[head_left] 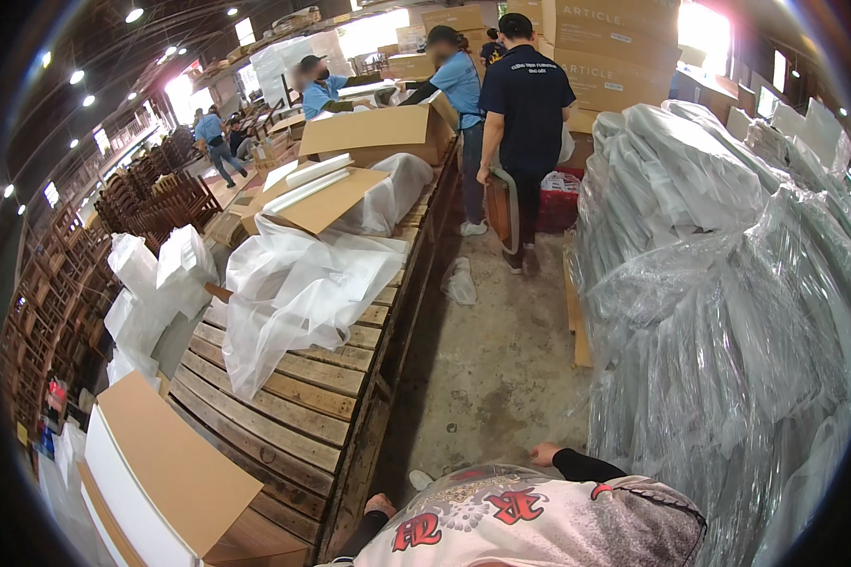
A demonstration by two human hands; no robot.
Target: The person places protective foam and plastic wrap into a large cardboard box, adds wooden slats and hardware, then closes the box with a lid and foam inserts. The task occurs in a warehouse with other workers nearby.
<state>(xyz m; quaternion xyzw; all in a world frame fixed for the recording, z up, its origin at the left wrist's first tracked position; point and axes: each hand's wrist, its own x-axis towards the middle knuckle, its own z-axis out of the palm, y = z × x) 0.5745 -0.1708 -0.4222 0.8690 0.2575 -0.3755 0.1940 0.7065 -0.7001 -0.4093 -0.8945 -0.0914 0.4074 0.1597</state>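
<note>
**At the packing bench: hands down, nothing picked up**

Down at the bottom edge, the left hand hangs low by the wooden bench, and the right hand sits near the plastic-wrapped stack. Neither has hold of anything; how far the fingers are spread, I can't tell. So nothing looks started here. On the bench there's loose plastic sheeting, untouched. The near cardboard box shows white panels inside. A far box is open, contents hidden.
</note>
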